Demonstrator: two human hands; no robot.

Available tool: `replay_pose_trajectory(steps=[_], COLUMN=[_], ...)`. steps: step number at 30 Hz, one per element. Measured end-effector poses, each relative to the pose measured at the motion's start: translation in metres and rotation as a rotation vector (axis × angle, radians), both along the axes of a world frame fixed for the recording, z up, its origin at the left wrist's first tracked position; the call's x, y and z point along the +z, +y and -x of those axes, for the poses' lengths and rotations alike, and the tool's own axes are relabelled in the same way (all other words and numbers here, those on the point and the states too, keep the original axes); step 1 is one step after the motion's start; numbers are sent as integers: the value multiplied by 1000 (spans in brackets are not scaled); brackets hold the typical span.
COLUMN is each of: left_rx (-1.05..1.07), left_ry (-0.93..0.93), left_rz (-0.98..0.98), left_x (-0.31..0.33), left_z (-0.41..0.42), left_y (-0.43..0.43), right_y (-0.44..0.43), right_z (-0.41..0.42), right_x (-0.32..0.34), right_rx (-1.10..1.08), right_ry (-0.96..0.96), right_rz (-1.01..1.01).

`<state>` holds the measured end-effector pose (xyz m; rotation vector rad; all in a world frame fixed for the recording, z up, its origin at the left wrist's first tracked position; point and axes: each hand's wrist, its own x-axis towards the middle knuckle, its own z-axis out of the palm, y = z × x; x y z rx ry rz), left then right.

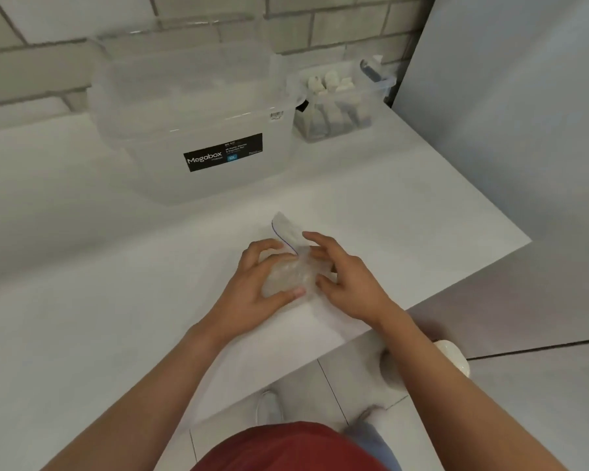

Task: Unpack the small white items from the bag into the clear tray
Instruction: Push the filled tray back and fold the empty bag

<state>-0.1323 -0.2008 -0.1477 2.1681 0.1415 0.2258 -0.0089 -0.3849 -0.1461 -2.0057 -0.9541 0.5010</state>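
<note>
Bag [288,275] bulging, on table [99,300]. Left hand [264,287] fingers curled round it. Right hand [349,283] fingers spread, pinching its side. Tray [385,86] holds some white items [330,82]; this bag not yet emptied.

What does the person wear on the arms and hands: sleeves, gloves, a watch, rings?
Nothing shows on them. Both forearms are bare down to the picture's edge, and the left hand and the right hand show no glove, watch or ring.

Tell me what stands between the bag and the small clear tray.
Nothing visible. The left hand and right hand hold the bag; bare table runs to the small clear tray; the Megabox box stands left of that path.
</note>
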Motion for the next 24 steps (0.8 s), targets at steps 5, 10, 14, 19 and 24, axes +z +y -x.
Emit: replay_pose_trajectory(steps=[5,10,14,19,24], left_rx=[49,83,88,77,-110], left_ry=[-56,-100,-121,57,211], left_rz=[323,440,440,681,736], left_x=[24,39,43,25,-6], left_z=[-26,-55,-87,-101,-78], left_y=[-55,-125,-186,-284,-382], right_y=[-21,-65,-137,-240,-317], right_z=[5,7,26,44,36], right_x=[17,29,31,0,-49], right_rx=[-194,-786,-819,-481,-549], right_ry=[287,304,286,-110,-88], right_rz=[-334,-568,-597,-239,-189])
